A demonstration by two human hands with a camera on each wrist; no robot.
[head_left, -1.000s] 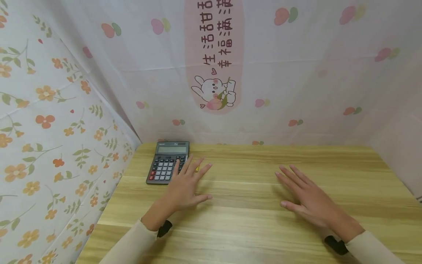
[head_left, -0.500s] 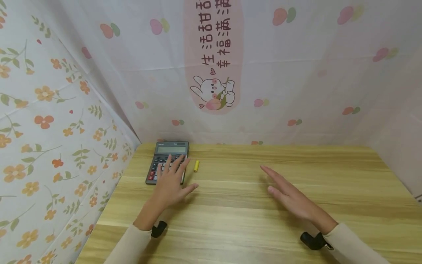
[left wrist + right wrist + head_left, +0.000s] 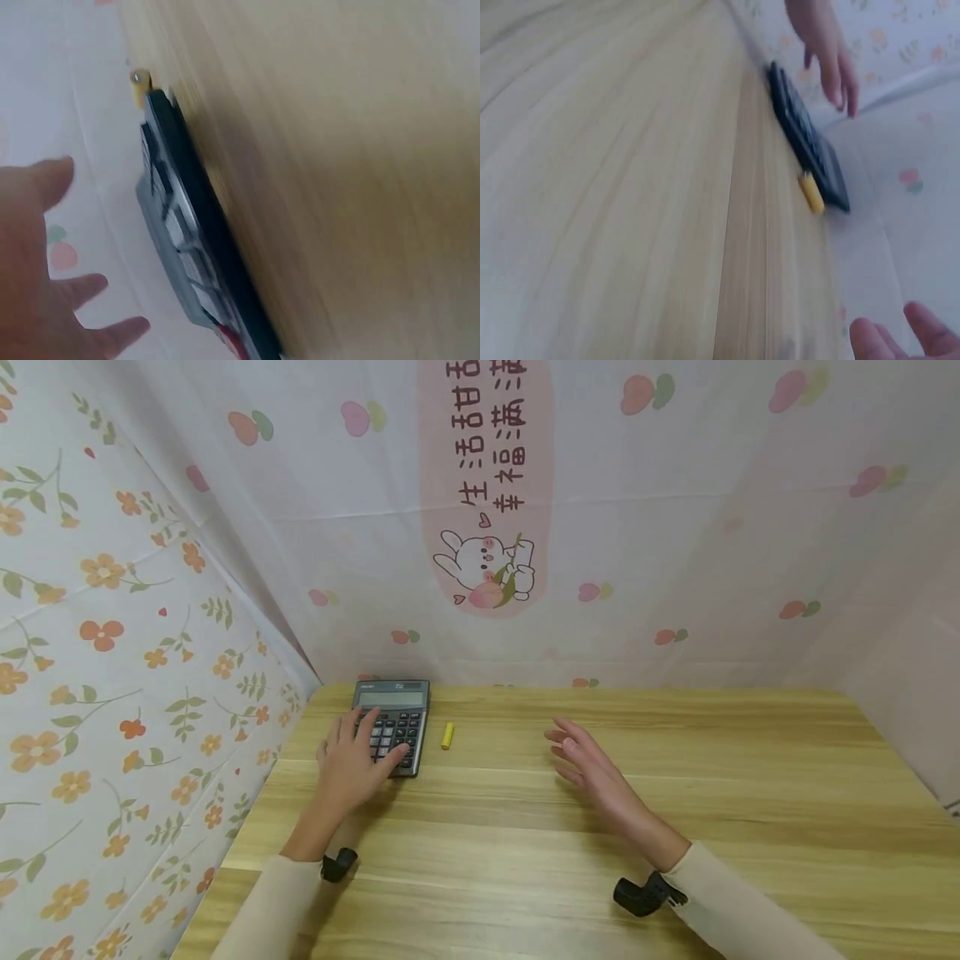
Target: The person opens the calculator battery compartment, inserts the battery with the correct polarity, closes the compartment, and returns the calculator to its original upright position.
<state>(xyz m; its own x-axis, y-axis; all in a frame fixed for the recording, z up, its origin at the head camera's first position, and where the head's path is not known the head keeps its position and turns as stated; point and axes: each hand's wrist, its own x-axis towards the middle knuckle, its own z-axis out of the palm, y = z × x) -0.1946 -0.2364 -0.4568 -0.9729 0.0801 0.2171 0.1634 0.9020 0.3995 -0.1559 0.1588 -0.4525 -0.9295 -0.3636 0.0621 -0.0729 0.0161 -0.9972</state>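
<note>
A dark grey desk calculator lies at the table's back left, its display toward the wall. My left hand hovers over its left side with fingers spread, hiding part of the keys; the left wrist view shows a gap between the fingers and the calculator. Just right of the calculator lies a small yellow battery, whose metal end shows in the right wrist view on the battery. Holding nothing, my right hand is raised right of the battery, its fingers loosely bent.
The wooden table meets a patterned cloth wall along its back edge. A floral cloth borders the left side. Black wrist devices sit under both forearms.
My left hand has shifted left across the calculator, uncovering the battery and the right-hand keys. My right hand has moved left toward the middle of the table. Calculator and battery stay put.
</note>
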